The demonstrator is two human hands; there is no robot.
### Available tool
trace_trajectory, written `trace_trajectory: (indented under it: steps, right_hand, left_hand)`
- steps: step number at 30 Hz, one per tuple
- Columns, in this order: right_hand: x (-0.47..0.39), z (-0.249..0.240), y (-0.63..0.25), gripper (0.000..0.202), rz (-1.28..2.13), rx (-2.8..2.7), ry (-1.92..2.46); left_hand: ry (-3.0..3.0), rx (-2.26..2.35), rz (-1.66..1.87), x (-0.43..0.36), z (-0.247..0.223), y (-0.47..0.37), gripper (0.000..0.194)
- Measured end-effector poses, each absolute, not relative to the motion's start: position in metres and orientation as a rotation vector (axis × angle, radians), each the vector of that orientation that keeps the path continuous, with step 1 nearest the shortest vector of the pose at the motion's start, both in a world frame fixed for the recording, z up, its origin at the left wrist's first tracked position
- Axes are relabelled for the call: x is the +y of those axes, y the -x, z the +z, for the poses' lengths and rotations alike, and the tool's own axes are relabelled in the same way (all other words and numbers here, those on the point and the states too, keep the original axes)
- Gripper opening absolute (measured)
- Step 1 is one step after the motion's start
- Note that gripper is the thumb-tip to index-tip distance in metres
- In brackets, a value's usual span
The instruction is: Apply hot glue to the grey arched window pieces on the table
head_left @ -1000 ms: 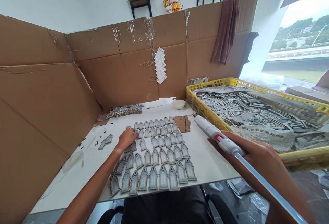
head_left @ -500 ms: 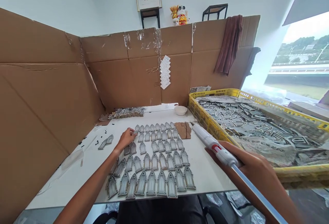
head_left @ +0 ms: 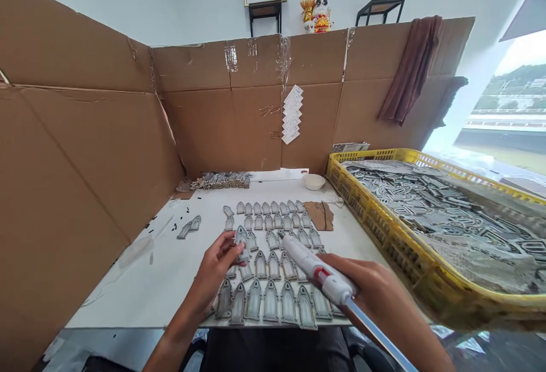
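Note:
My left hand (head_left: 218,263) pinches a grey arched metal piece (head_left: 242,242) upright between thumb and fingers, above the rows. In my right hand (head_left: 362,281) is a white tool (head_left: 307,259) with a red mark, a dark tip and a pale blue-white cord or tube at its rear. The tip points left toward the held piece, a short gap from it. Under and around both hands, several rows of similar arched pieces (head_left: 271,301) lie on the white table (head_left: 128,298). My right hand and the tool hide some of them.
A yellow crate (head_left: 384,241) of metal pieces stands at the right. At the back are a metal pile (head_left: 224,180) and a white bowl (head_left: 314,182). Brown cardboard (head_left: 319,215) lies beside the rows. Two loose pieces (head_left: 189,227) lie left. Cardboard walls (head_left: 239,127) enclose the back and left.
My left hand has come nearer and now holds a piece raised. My right hand has brought the tool leftward over the rows, close to that piece. The view has shifted slightly.

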State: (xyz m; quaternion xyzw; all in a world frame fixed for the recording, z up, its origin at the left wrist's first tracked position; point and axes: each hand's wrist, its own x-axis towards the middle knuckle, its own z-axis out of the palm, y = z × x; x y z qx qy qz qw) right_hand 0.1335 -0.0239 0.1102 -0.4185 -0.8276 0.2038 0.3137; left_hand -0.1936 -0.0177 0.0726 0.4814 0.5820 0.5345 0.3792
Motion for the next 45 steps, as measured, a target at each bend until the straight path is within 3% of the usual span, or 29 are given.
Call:
trace_trajectory:
  steps: [6,15,31,37,42,45]
  right_hand:
    - [-0.03,0.106,-0.099,0.047,0.757,-2.235,1.022]
    - [-0.031,0.093,-0.085,0.044,0.852,-2.243,0.992]
    - [-0.033,0.076,-0.084,0.034,0.513,-2.241,0.856]
    - [-0.037,0.08,-0.085,0.019,0.474,-2.288,0.883]
    - [-0.041,0.078,-0.087,0.01,0.448,-2.35,0.952]
    - [-0.042,0.076,-0.091,0.023,0.426,-2.37,0.965]
  left_hand:
    - [-1.115,1.333,1.389,-0.044,0.063,0.19,0.062]
    - [-1.039,1.291,1.349,-0.062,0.078,0.181,0.067]
    - [-0.975,1.317,1.327,-0.071,0.093,0.175,0.073]
    - [-1.044,1.318,1.379,-0.068,0.083,0.176,0.066]
    - [-1.349,1.523,1.434,-0.068,0.071,0.178,0.045]
    - [-1.475,1.593,1.416,-0.068,0.066,0.183,0.04]
